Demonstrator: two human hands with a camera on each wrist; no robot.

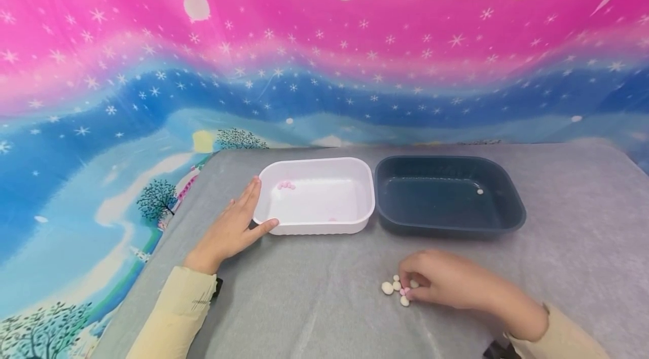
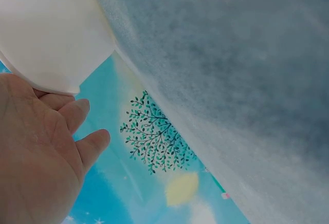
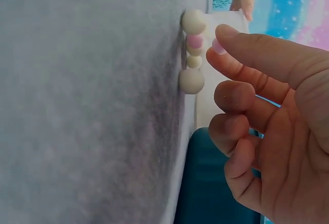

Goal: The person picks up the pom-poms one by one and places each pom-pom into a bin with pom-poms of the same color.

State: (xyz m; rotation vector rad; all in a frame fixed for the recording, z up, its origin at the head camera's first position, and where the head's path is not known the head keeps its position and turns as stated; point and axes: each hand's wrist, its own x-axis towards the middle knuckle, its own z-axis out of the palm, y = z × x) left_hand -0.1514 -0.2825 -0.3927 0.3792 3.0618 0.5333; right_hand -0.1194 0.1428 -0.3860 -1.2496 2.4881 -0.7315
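Observation:
In the right wrist view, my right hand (image 3: pixel 272 100) pinches a small pink ball (image 3: pixel 219 47) between thumb and forefinger, its other fingers curled. A little group of cream-white balls (image 1: pixel 387 288) of different sizes lies on the grey cloth right by these fingertips. Another pink ball (image 3: pixel 195 41) shows among them. My left hand (image 1: pixel 232 230) rests against the left end of the white tub (image 1: pixel 314 229), fingers straight along its side and thumb at the front rim. Several pink balls (image 1: pixel 286 185) lie inside that tub, mostly toward its back left.
A dark blue-grey tub (image 1: pixel 451 229) stands just right of the white one, with one small white ball (image 1: pixel 480 192) in it. Grey cloth (image 1: pixel 304 291) covers the table. Behind hangs a pink and blue backdrop (image 1: pixel 324 66) with snowflakes.

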